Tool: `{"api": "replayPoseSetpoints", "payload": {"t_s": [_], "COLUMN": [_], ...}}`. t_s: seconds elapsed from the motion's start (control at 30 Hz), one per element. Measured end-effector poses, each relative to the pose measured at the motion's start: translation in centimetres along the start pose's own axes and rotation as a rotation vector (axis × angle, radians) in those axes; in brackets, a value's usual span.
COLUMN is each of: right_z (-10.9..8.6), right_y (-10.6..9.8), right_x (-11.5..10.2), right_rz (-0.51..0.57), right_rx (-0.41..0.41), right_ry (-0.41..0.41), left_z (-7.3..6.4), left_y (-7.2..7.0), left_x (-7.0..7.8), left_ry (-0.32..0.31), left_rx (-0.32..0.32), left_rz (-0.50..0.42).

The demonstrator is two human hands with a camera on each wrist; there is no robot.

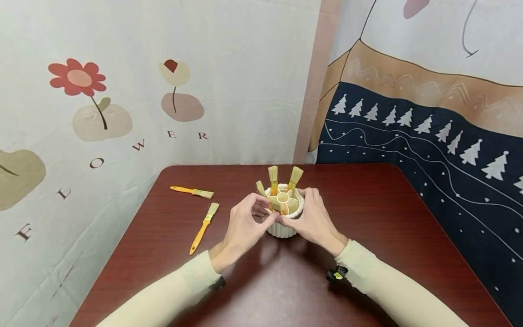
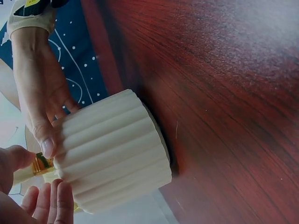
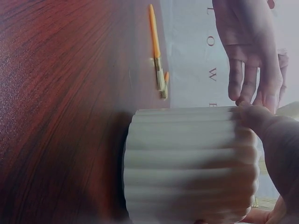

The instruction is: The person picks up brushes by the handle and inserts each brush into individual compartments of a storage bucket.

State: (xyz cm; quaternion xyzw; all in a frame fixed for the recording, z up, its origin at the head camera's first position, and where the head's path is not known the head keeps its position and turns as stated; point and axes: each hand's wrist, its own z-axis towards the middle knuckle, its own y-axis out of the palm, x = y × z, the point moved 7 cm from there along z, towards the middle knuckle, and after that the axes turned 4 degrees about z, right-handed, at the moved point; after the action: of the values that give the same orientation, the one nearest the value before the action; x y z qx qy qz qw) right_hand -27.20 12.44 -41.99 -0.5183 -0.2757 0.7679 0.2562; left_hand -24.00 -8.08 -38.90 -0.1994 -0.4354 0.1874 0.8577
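Left hand (image 1: 247,220): you pinch light-looking, pale-bristled brush (image 1: 276,205), best at ferrule (image 2: 43,162)
Right hand (image 1: 318,222): curled round rigid-looking, cream fluted pot (image 1: 282,230)

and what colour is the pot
Cream, with ribbed sides; the pot shows best in the left wrist view.

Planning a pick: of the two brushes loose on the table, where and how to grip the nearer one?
Likely mid-way along the yellow handle, pinched across its width, left hand coming from above and the near side: the nearer brush lies flat on the table, slim handle toward the person, bristles away.
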Motion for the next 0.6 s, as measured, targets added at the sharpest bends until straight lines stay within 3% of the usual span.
{"api": "replayPoseSetpoints", "payload": {"t_s": [0.3, 0.6], "right_z": [-0.1, -0.4], "right_y": [-0.1, 0.2], "right_x": [-0.2, -0.4], "right_rz": [-0.002, 0.008], "right_rx": [-0.005, 0.009], "right_ry": [0.002, 0.037], "left_z": [-0.4, -0.9], "left_y": [-1.0, -3.9], "left_x": [-0.3, -1.6], "left_ry": [0.04, 0.026], "left_rx": [-0.007, 0.026], "left_rz": [0.041, 0.136]}}
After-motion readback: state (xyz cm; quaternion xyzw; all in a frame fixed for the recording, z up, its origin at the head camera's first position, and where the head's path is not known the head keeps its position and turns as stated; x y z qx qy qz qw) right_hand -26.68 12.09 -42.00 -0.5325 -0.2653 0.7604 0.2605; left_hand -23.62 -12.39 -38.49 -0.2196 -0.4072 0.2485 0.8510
